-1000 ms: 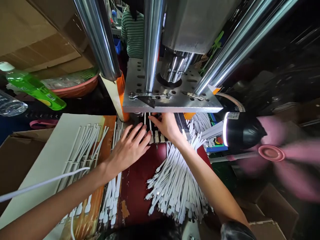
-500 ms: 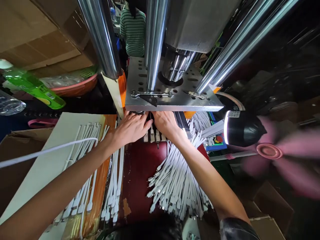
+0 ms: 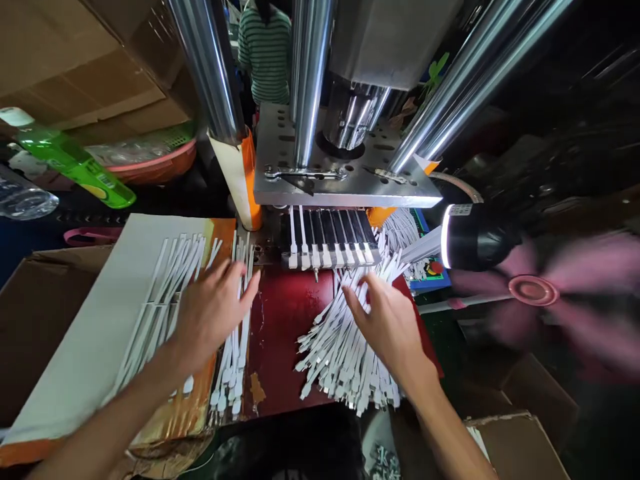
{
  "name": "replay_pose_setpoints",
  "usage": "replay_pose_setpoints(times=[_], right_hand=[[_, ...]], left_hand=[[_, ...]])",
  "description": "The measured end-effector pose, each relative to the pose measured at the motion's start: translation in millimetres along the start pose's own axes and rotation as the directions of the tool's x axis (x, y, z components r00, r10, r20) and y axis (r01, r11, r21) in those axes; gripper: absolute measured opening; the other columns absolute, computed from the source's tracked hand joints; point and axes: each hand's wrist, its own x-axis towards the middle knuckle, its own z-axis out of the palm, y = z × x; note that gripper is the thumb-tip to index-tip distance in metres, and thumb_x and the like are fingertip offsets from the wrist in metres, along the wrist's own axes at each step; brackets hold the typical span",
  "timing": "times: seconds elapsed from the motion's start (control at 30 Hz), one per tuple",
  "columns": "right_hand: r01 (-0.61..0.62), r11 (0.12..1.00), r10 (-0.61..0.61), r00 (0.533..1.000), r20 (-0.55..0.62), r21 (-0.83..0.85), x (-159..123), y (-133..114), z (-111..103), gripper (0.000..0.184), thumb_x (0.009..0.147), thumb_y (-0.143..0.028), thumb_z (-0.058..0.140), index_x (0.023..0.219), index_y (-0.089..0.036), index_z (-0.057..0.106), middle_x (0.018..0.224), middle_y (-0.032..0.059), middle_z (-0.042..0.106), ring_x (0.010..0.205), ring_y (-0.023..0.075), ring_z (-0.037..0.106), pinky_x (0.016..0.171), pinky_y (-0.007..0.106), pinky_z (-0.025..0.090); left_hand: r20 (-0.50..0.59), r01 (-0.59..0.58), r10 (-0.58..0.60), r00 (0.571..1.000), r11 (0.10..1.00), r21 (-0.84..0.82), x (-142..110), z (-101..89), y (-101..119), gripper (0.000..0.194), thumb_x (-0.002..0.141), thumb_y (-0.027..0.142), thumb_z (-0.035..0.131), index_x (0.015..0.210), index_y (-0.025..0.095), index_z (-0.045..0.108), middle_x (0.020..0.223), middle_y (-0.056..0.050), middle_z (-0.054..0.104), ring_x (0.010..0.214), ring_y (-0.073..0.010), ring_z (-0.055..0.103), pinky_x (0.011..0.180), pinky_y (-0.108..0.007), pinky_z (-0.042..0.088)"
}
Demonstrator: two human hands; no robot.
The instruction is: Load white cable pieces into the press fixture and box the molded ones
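Observation:
My left hand (image 3: 213, 313) hovers with thumb and fingers apart over the left-hand white cables (image 3: 233, 367), holding nothing. My right hand (image 3: 390, 323) is above the large fan of white flat cables (image 3: 345, 360), its thumb apart from its curled fingers and nothing visible in it. Between and beyond the hands sits a black slotted fixture (image 3: 330, 230) under the press. Several white cable ends with plugs lie side by side in its slots, the plugs along its front edge. The steel press plate (image 3: 350, 199) stands above it, hiding its back.
A wrench (image 3: 305, 173) lies on the plate. At left, a white board (image 3: 100, 300) bears more cables, with a green bottle (image 3: 75, 167) behind. To the right are a lit lamp (image 3: 470, 240), a spinning pink fan (image 3: 535, 293) and a cardboard box (image 3: 520, 447). A person (image 3: 265, 57) is behind.
Both hands have drawn back from the fixture and moved apart, the left toward the left cables, the right over the large cable pile. The fixture and its row of plugs now show.

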Motion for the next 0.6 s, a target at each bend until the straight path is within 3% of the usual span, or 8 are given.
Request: replay_pose_setpoints(times=[0.07,0.13,0.27,0.43,0.5,0.6], right_hand=[[-0.162,0.984,0.172,0.973,0.151,-0.078,-43,14,11,0.031,0.100,-0.045,0.057,0.083,-0.019,0.060,0.069,0.0044,0.063,0.057,0.0201,0.057,0.053,0.030,0.027],[-0.239,0.970,0.243,0.944,0.222,-0.046,-63,22,22,0.028,0.100,-0.039,0.056,0.079,-0.020,0.058,0.071,0.0043,0.064,0.056,0.0189,0.056,0.053,0.029,0.025],[-0.304,0.906,0.271,0.951,0.146,0.295,-65,28,30,0.034,0.100,-0.043,0.051,0.074,-0.021,0.055,0.065,0.0012,0.061,0.058,0.0171,0.053,0.057,0.028,0.031],[-0.232,0.665,0.234,0.967,0.097,0.710,-68,31,16,0.037,0.097,-0.050,0.055,0.075,-0.020,0.058,0.064,-0.0019,0.051,0.057,0.0136,0.047,0.055,0.025,0.034],[-0.213,0.541,0.209,0.971,0.115,0.814,-75,27,9,0.036,0.097,-0.050,0.058,0.077,-0.020,0.057,0.061,-0.0044,0.045,0.053,0.0117,0.042,0.051,0.024,0.032],[-0.164,0.355,0.137,0.983,0.122,0.920,-89,10,2,0.032,0.100,-0.046,0.057,0.080,-0.021,0.055,0.061,-0.0064,0.041,0.051,0.0102,0.038,0.048,0.023,0.030]], left_hand=[[0.187,0.069,-0.078,0.979,0.996,0.053,-42,7.9,-2,0.033,0.102,0.040,0.046,0.088,0.017,0.066,0.086,-0.012,0.074,0.069,-0.0274,0.070,0.058,-0.035,0.044],[0.286,0.127,-0.118,0.951,0.992,-0.014,-64,14.6,-4,0.027,0.100,0.034,0.047,0.086,0.019,0.064,0.086,-0.011,0.075,0.071,-0.0267,0.070,0.060,-0.033,0.042],[0.317,0.318,-0.230,0.920,0.911,-0.263,-63,16.8,-9,0.022,0.096,0.037,0.051,0.082,0.024,0.061,0.079,-0.004,0.075,0.068,-0.0226,0.067,0.062,-0.031,0.039],[0.289,0.375,-0.252,0.924,0.748,-0.547,-56,4.7,-15,0.033,0.091,0.050,0.060,0.073,0.023,0.055,0.065,0.003,0.059,0.061,-0.0161,0.054,0.063,-0.029,0.038],[0.304,0.382,-0.233,0.924,0.625,-0.681,-59,-1.2,-14,0.036,0.091,0.053,0.062,0.072,0.023,0.055,0.065,0.004,0.053,0.062,-0.0144,0.049,0.062,-0.027,0.037],[0.444,0.478,-0.179,0.878,0.279,-0.833,-67,-9.3,-1,0.042,0.092,0.056,0.064,0.069,0.022,0.055,0.062,0.005,0.047,0.056,-0.0115,0.041,0.054,-0.024,0.035]])
